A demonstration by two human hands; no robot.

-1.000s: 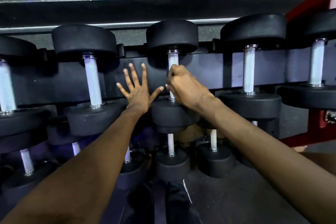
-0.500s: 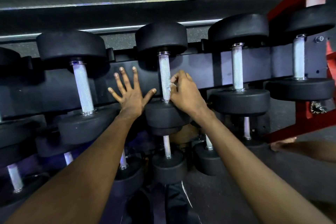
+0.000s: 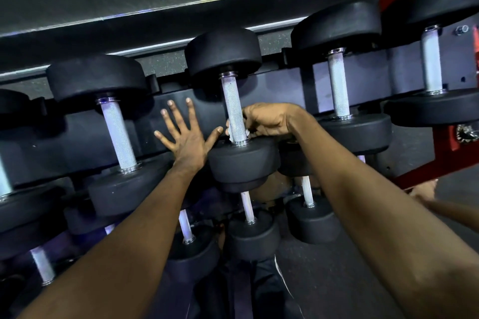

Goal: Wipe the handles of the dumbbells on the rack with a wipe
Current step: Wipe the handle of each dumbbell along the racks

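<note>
Black dumbbells with knurled silver handles lie in a row on the upper tier of the dark rack [image 3: 77,134]. My right hand [image 3: 269,122] curls round the lower end of the middle dumbbell's handle [image 3: 232,103], holding a white wipe [image 3: 228,131] whose edges peek out on both sides of the handle. My left hand [image 3: 184,134] lies flat with spread fingers against the rack panel just left of that dumbbell, thumb touching its near weight head [image 3: 241,160].
More dumbbells sit to the left [image 3: 118,134] and right [image 3: 338,85] on the upper tier, smaller ones on the lower tier [image 3: 248,208]. A red frame [image 3: 445,145] stands at the right. Another person's hand [image 3: 425,189] shows low at the right.
My right hand has slid down the middle handle from its upper part to its lower end, turning round it. The view has tilted and shifted left. My left hand stays pressed on the rack.
</note>
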